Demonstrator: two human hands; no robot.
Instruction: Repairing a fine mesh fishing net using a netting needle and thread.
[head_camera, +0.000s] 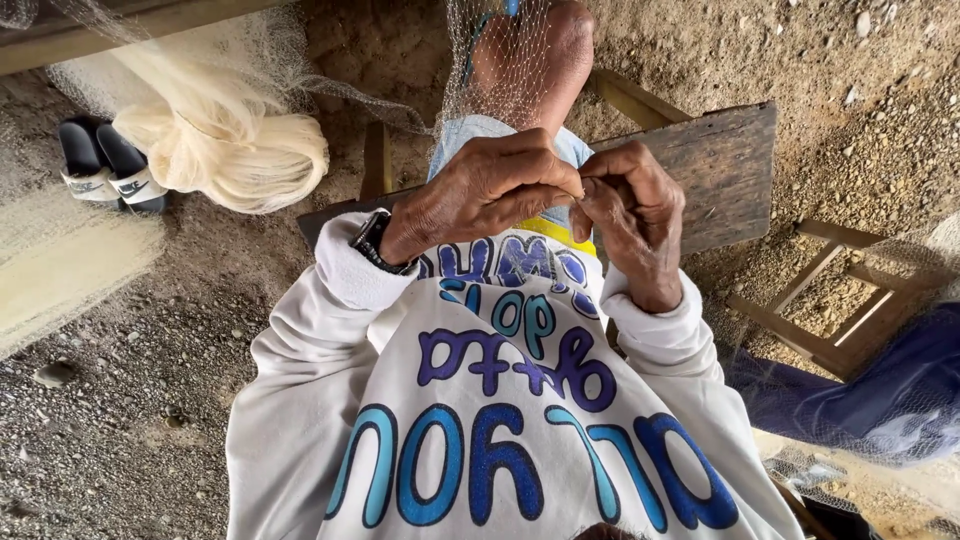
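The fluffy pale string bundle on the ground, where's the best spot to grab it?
Probably the narrow gathered neck of the cream twine bundle, reached from above. There the strands pinch together, while the lower end fans wide and loose. Both hands are busy pinching net.

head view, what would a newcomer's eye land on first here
The two hands meet at the middle: the left hand and right hand pinch together at a fine net that runs up toward the knee. Left of them hangs a pale bundle of twine, with black sandals on the gravel ground beside it.
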